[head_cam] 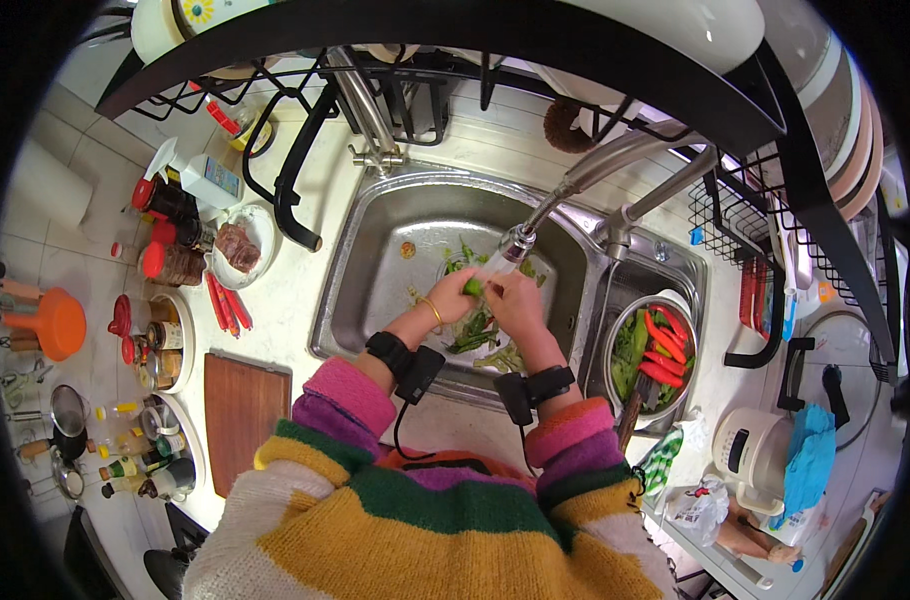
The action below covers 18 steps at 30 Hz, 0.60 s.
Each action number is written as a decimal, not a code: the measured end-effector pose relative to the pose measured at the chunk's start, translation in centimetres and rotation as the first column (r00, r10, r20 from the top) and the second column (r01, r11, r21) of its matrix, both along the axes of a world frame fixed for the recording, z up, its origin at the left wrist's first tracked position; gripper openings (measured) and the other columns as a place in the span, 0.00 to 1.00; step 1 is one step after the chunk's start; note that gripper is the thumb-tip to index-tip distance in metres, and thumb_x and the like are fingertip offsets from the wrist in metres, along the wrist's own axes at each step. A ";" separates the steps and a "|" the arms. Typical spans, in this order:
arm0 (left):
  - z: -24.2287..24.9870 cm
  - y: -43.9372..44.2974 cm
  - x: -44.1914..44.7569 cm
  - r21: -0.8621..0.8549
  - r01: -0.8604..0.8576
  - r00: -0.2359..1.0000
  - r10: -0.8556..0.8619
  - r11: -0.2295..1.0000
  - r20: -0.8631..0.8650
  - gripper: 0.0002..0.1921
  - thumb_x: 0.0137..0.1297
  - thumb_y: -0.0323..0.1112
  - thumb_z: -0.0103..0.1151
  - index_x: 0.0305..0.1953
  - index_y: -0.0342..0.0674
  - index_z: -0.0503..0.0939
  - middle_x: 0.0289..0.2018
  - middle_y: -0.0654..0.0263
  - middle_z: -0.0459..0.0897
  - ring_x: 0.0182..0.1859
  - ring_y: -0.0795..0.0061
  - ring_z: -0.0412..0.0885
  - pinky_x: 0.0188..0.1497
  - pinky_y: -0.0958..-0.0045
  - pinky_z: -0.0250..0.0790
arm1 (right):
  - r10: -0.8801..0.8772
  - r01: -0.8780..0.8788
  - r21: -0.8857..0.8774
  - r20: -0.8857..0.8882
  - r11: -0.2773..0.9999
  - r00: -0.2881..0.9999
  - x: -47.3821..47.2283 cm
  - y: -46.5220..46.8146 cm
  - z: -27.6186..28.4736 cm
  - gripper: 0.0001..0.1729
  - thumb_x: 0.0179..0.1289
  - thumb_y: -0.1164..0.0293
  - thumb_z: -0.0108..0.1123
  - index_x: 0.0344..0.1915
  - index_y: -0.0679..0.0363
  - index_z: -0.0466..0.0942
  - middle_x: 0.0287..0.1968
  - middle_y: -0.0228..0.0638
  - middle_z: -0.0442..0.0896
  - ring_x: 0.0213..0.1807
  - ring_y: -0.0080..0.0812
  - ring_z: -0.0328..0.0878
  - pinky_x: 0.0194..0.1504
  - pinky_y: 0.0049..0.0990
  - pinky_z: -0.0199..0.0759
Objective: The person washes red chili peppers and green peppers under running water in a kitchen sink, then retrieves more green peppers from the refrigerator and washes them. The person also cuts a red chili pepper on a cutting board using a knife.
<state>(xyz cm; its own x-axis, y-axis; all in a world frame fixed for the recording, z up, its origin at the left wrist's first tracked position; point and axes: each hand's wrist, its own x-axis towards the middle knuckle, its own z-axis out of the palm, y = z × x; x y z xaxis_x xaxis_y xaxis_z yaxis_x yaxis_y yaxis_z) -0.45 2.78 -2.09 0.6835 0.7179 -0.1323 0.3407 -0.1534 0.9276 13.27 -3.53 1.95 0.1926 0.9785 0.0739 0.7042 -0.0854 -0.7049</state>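
Over the larger sink basin, my left hand grips a green pepper. My right hand is close against the pepper's right end with its fingers bent, and its exact hold is hidden. Water runs from the metal faucet spray head onto both hands. Below them, cut green scraps and pale leafy trimmings lie on the basin floor. In the smaller basin to the right, a metal pot holds red peppers, green peppers and a dark utensil with a wooden handle.
A black dish rack arches over the sink. At the left are a wooden cutting board, a plate with raw meat, red-wrapped sticks and several jars. A white cooker stands right.
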 end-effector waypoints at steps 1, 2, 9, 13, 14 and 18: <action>0.0 0.1 -0.2 -0.004 0.021 1.000 -0.021 1.000 0.016 0.22 0.49 0.24 0.56 0.49 0.38 0.69 0.39 0.61 0.76 0.41 0.73 0.73 0.45 0.73 0.64 | 0.022 -0.023 -0.021 -0.050 1.000 0.998 0.1 0.0 0.2 0.07 0.48 0.70 0.56 0.27 0.61 0.78 0.25 0.47 0.76 0.28 0.47 0.74 0.30 0.38 0.67; 0.0 0.1 -0.3 -0.046 0.032 0.999 -0.030 0.998 0.043 0.22 0.49 0.24 0.56 0.49 0.38 0.69 0.39 0.62 0.77 0.40 0.74 0.73 0.45 0.74 0.64 | 0.044 -0.048 -0.029 -0.103 0.998 0.994 0.1 -0.1 0.3 0.07 0.48 0.71 0.56 0.28 0.60 0.78 0.26 0.47 0.76 0.29 0.47 0.74 0.31 0.37 0.67; 0.1 -0.1 0.0 -0.058 0.031 0.999 -0.029 0.998 0.033 0.20 0.48 0.22 0.55 0.46 0.37 0.71 0.37 0.62 0.78 0.40 0.76 0.73 0.44 0.74 0.65 | 0.037 -0.034 0.032 -0.097 0.999 0.995 0.2 -0.5 0.4 0.08 0.46 0.73 0.57 0.31 0.58 0.78 0.27 0.45 0.76 0.29 0.44 0.75 0.32 0.36 0.68; -0.6 -0.3 0.2 -0.036 0.041 0.998 -0.039 0.998 0.049 0.20 0.46 0.21 0.54 0.45 0.37 0.72 0.38 0.63 0.78 0.40 0.77 0.73 0.44 0.74 0.65 | 0.064 -0.065 -0.001 -0.179 0.998 0.982 0.7 -0.5 0.2 0.07 0.43 0.72 0.59 0.27 0.59 0.77 0.27 0.44 0.76 0.29 0.45 0.74 0.31 0.36 0.68; -0.9 -0.3 0.2 -0.038 0.065 0.998 -0.064 0.997 0.020 0.20 0.46 0.21 0.54 0.45 0.37 0.72 0.38 0.63 0.78 0.40 0.77 0.73 0.44 0.74 0.65 | 0.116 -0.122 -0.018 -0.195 0.992 0.974 1.0 -0.4 0.2 0.07 0.42 0.71 0.59 0.26 0.59 0.76 0.26 0.44 0.76 0.29 0.45 0.74 0.31 0.36 0.68; -2.0 -0.3 0.2 -0.093 0.089 0.992 -0.079 0.992 0.103 0.18 0.45 0.23 0.55 0.42 0.38 0.74 0.38 0.59 0.78 0.40 0.70 0.75 0.44 0.73 0.65 | 0.271 -0.301 -0.062 -0.295 0.952 0.916 1.9 0.0 0.3 0.07 0.39 0.71 0.59 0.22 0.60 0.73 0.22 0.43 0.75 0.27 0.46 0.72 0.29 0.35 0.66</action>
<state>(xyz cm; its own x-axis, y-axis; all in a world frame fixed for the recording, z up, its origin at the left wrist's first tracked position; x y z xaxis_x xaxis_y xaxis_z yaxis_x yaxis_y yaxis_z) -0.25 2.52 -4.06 0.7538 0.6445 -0.1278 0.2366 -0.0847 0.9679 15.21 -3.48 2.23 -0.0988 0.9940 -0.0466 0.4848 0.0072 -0.8746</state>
